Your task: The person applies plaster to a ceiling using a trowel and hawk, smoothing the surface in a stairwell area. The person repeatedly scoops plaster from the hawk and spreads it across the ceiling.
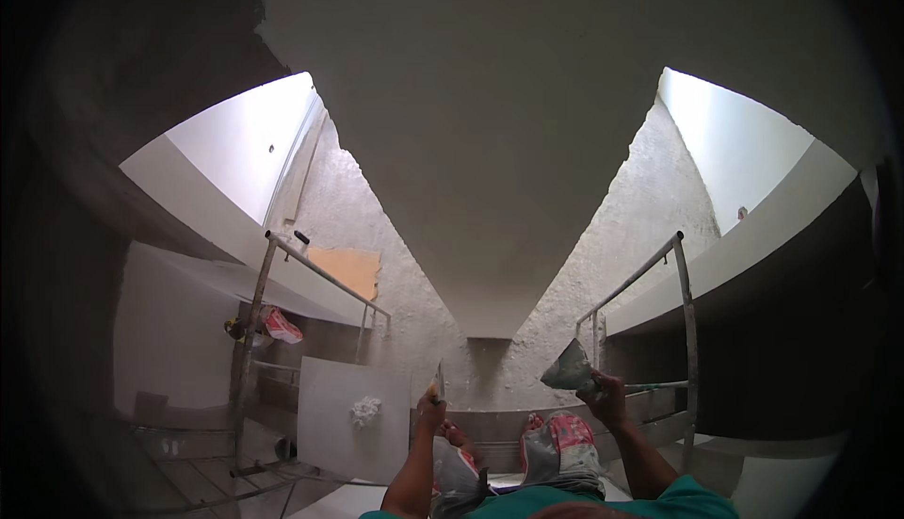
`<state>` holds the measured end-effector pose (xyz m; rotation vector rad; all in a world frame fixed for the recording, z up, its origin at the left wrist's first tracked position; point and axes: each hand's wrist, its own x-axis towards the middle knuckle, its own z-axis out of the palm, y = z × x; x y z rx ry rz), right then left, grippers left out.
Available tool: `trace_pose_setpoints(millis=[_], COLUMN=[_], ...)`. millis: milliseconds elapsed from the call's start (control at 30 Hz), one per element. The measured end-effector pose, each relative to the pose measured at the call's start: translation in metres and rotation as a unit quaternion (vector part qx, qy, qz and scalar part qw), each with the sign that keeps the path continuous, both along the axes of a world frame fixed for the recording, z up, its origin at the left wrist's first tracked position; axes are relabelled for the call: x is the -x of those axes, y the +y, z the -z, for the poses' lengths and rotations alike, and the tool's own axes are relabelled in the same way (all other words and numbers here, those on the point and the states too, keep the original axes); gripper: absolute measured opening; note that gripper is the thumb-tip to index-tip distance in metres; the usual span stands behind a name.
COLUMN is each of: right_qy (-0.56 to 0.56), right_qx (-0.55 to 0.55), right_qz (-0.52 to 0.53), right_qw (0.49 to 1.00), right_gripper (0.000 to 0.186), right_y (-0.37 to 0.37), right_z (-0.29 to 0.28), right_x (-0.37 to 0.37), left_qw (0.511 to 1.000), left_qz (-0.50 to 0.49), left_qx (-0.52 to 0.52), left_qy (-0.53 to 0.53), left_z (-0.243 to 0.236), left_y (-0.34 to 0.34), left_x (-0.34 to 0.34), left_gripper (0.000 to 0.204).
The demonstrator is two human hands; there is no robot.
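Note:
My left hand (pixel 431 414) is closed round a narrow putty knife (pixel 439 382), whose blade points up toward the foot of a wide smooth grey plastered surface (pixel 490 161). My right hand (pixel 607 397) grips a flat trowel (pixel 569 369) smeared with grey-white plaster, held tilted at the right of that surface. To the left of my left hand lies a white board (pixel 330 434) with a lump of white plaster (pixel 365 411) on it.
Metal scaffold rails stand at the left (pixel 315 269) and right (pixel 683 312). Rough textured wall (pixel 640 227) flanks the smooth surface. Printed sacks (pixel 557 444) lie by my legs. A small red-and-white bag (pixel 280 325) hangs by the left rail, near an orange patch (pixel 347 269).

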<state>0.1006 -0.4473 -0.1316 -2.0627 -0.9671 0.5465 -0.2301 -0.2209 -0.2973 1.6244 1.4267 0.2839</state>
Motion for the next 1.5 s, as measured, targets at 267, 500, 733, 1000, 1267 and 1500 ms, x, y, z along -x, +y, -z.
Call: trace_pose_setpoints(millis=[267,500,733,1000,1267,1500], right_qy=[-0.003,-0.045,0.009,0.063,0.080,0.086], right_qx=[-0.049,-0.067,-0.005,-0.008,-0.004,-0.038], right_qz=[0.031,0.040,0.079,0.118,0.065,0.061], right_qw=[0.998,0.996,0.997,0.991,0.995,0.994], right_gripper=[0.051,0.037,0.028,0.031,0.046,0.028], right_y=[-0.065,-0.098,-0.106,-0.117,-0.132,-0.164], right_z=[-0.056,-0.042,-0.069,-0.056,-0.015,0.049], right_x=[-0.012,-0.003,0.032,0.058,0.032,-0.018], left_qw=[0.996,0.939,0.878,0.833,0.666,0.497], left_qz=[0.058,0.179,0.231,0.287,0.196,0.030], left_qx=[-0.061,-0.243,-0.408,-0.473,-0.714,-0.867], left_qy=[0.002,-0.164,-0.097,0.000,-0.091,0.005], left_z=[-0.076,-0.199,-0.302,-0.285,-0.415,-0.562], left_y=[-0.035,0.043,0.093,0.095,0.149,0.174], left_x=[-0.018,-0.092,-0.158,-0.159,-0.244,-0.303], left_gripper=[0.043,0.061,0.068,0.077,0.069,0.068])
